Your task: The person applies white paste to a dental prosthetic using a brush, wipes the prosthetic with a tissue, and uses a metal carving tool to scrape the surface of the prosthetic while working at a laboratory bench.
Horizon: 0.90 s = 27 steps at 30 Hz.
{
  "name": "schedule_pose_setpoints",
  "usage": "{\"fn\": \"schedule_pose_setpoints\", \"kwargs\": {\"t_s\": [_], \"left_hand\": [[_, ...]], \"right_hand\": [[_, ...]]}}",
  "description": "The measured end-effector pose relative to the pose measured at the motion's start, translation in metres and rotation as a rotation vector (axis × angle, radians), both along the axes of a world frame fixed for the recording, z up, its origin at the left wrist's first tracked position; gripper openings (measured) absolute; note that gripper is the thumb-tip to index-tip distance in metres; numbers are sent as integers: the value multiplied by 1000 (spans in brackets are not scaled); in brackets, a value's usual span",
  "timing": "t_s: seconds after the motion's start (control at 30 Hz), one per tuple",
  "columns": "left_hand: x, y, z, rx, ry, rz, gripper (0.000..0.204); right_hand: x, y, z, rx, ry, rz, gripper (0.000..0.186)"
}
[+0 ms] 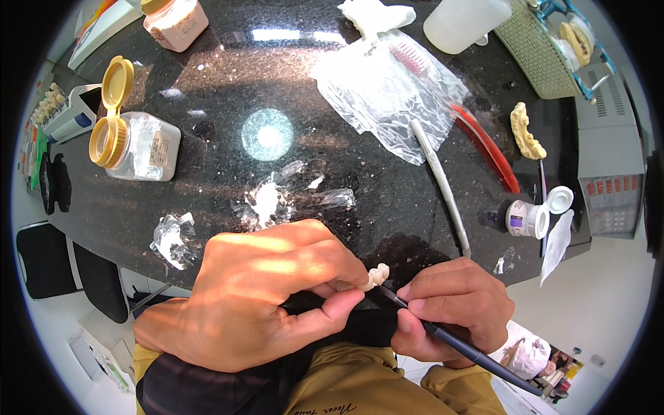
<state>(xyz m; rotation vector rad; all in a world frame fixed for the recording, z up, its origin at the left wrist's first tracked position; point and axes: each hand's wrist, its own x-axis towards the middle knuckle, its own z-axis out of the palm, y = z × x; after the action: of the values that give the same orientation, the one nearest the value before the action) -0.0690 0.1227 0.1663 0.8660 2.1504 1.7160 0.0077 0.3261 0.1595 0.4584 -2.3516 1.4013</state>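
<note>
Between thumb and fingers, my left hand (266, 294) pinches a small cream-white dental bridge (378, 274) of tooth-shaped crowns, close to the table's near edge. My right hand (460, 304) grips a slim dark brush (478, 357) like a pen, its handle slanting down to the right. The brush's fine tip points at the underside of the bridge; whether it touches is too small to tell. Beyond my left hand, white powder (268, 200) is smeared on the speckled dark table (221, 124). Another white smear (173, 238) lies left of it.
An open-lidded jar (149, 149) stands at left, a pink-powder jar (176, 26) behind. Farther right are a plastic bag (377, 90), a grey rod (439, 183), a red-handled brush (484, 145), a small open bottle (526, 218), a yellowish dental cast (526, 131) and a basket (526, 52).
</note>
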Motion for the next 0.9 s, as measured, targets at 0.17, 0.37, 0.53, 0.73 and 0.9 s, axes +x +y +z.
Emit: {"fn": "schedule_pose_setpoints", "kwargs": {"t_s": [0.17, 0.37, 0.53, 0.73, 0.9], "left_hand": [[-1, -1, 1, -27, -12, -8, 23], [-1, -1, 1, -16, -20, -10, 21], [-1, -3, 5, -14, -48, -17, 17], [3, -4, 2, -3, -134, 21, 17], [7, -2, 2, -21, -146, 58, 16]], "right_hand": [[-3, -2, 0, -1, 12, -2, 24], [3, -1, 1, -54, -22, -40, 24], [13, 6, 7, -144, -41, 10, 24], [14, -22, 0, -185, 9, 124, 27], [16, -27, -4, -179, -68, 125, 25]]}}
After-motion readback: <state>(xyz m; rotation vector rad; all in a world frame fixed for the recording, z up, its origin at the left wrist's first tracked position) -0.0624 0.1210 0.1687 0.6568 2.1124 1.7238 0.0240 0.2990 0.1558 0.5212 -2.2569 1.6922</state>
